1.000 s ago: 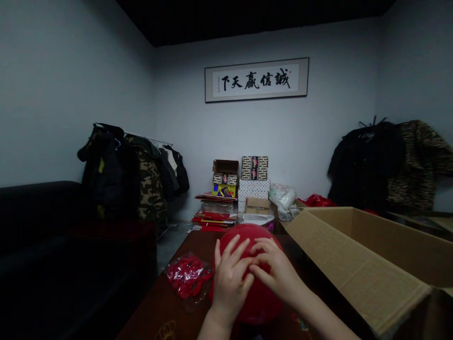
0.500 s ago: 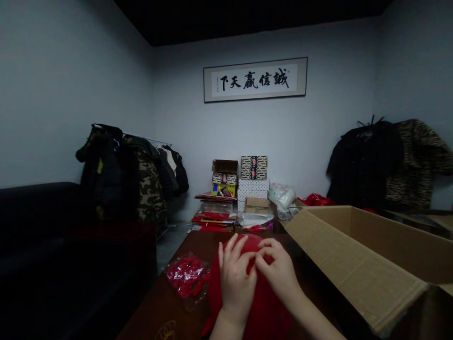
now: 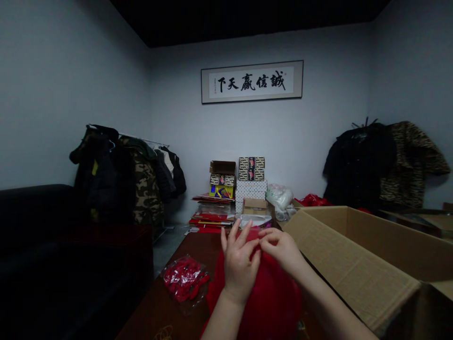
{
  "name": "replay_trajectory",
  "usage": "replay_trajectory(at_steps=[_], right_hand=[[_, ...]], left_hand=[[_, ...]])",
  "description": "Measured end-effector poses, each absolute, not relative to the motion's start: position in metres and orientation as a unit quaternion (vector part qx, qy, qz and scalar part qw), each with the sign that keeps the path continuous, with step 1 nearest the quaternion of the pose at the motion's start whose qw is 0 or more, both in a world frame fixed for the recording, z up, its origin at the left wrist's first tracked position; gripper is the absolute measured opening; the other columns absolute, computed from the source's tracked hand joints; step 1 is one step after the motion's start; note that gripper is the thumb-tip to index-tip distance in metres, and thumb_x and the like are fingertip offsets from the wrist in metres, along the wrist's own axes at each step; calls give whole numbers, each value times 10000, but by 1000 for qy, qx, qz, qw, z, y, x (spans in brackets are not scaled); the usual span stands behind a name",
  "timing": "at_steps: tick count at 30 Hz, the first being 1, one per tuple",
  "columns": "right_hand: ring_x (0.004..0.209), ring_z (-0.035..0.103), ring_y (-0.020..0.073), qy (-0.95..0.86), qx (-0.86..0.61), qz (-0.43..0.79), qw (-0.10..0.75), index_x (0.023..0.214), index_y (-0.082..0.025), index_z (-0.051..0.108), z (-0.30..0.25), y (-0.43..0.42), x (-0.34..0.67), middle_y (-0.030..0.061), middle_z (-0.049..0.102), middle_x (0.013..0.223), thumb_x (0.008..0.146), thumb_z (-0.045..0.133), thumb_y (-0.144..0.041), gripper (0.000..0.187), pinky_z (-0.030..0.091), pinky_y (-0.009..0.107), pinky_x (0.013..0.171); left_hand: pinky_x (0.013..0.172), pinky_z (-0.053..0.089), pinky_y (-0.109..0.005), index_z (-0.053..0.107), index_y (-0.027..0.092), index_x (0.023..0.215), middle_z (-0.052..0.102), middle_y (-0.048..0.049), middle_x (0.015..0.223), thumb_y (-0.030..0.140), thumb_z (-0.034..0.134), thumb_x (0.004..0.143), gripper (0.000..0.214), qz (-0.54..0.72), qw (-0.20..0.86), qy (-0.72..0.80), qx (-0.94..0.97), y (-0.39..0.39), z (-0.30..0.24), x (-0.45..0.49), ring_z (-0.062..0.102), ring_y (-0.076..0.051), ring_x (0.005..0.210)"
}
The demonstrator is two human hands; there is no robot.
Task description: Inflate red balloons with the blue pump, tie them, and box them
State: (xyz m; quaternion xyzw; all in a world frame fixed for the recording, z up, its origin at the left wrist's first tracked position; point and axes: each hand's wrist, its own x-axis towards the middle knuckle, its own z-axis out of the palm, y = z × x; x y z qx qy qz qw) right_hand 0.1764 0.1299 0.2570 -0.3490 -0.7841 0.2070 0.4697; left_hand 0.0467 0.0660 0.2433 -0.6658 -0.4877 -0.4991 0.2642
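Note:
A large red rounded thing [image 3: 272, 297], like thin cloth, is in front of me at the near end of the dark brown table [image 3: 198, 241]. My left hand [image 3: 241, 264] lies over its upper part, thumb and index finger pinched together and the other fingers raised. Close beside it, my right hand [image 3: 279, 248] pinches at the top of the same red thing. The fingertips of both hands nearly meet there. Whatever finer part they grip is too small to make out. Left of the hands lies a clear plastic bag [image 3: 186, 278] with red pieces inside.
A large open cardboard box [image 3: 354, 264] stands close on the right. Behind the table are stacked patterned boxes [image 3: 251, 169], red flat packs [image 3: 208, 219] and a white plastic bag [image 3: 279, 194]. A dark sofa [image 3: 35, 245] is at left; coats [image 3: 145, 179] hang on a rack.
Both hands have risen slightly and stay pinched close together. More of the red thing's right side shows below them. The view has shifted a little.

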Motion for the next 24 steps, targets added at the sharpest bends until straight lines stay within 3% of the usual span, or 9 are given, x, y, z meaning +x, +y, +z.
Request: replay_trajectory(at_steps=[7,12,15,20,24], right_hand=[[930,530,215,-773,-375,-14,511,640,-247,665,250,121,182,51,632,905,738,551,-280,154,396,450,902],[1043,476,242,-784,-340,-86,512,791,-287,677,216,131,182,36,603,991,782,540,-304,138,158,611,1042],[963,503,231,-768,-358,-40,529,784,-296,684,202,137,181,38,603,924,772,566,-328,122,208,612,1016],[883,528,204,-740,-362,82,560,708,-251,681,201,143,180,50,605,846,750,598,-325,119,426,416,850],[885,541,202,-741,-353,98,563,646,-236,634,203,146,180,36,613,835,700,617,-257,61,418,400,852]], left_hand=[[1046,134,-668,689,277,867,557,-32,1297,119,555,773,227,-507,263,-481,-665,76,240,58,333,-283,1316],[1037,153,-668,687,257,841,581,-46,1269,115,542,781,211,-505,262,-496,-656,88,215,59,379,-291,1289],[1030,188,-657,683,250,837,589,-44,1260,116,535,789,206,-497,260,-506,-655,94,203,58,413,-282,1266],[1021,222,-649,683,251,841,606,-52,1237,112,541,784,207,-498,265,-498,-659,100,194,56,438,-272,1245],[1013,250,-649,681,251,816,611,-53,1228,109,546,777,199,-503,259,-483,-669,102,194,54,453,-270,1228]])
